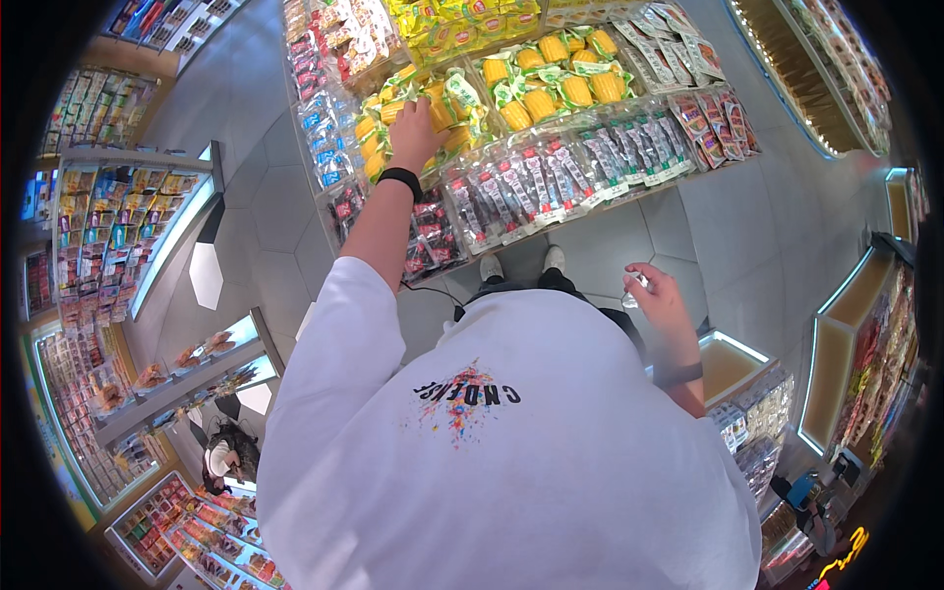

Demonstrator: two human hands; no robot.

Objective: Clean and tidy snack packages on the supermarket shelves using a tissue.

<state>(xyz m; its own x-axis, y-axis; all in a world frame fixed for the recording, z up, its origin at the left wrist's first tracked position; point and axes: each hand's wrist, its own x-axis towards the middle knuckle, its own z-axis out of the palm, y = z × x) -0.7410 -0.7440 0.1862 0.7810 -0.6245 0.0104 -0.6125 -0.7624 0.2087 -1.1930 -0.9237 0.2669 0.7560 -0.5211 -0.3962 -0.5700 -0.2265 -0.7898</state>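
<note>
My left hand point(417, 133), with a black wristband, reaches into a bin of vacuum-packed corn cobs point(472, 99). Its fingertips touch one corn pack point(394, 110) with a green and white wrapper; whether they grip it is hidden. Beside my right hip, my right hand point(658, 299) is held above the floor. Between its thumb and fingers is a small clear plastic piece point(633, 297), perhaps a wrapper. To the right of the first bin, a second bin holds more packed corn cobs point(546, 105).
Long clear snack packets point(523, 181) fill the display's front row, beside dark red-marked packets point(435, 228). Blue and white packets point(322, 136) lie at its left edge, yellow bags point(464, 33) behind. Lit shelves point(125, 221) stand left. A person point(225, 457) is at lower left.
</note>
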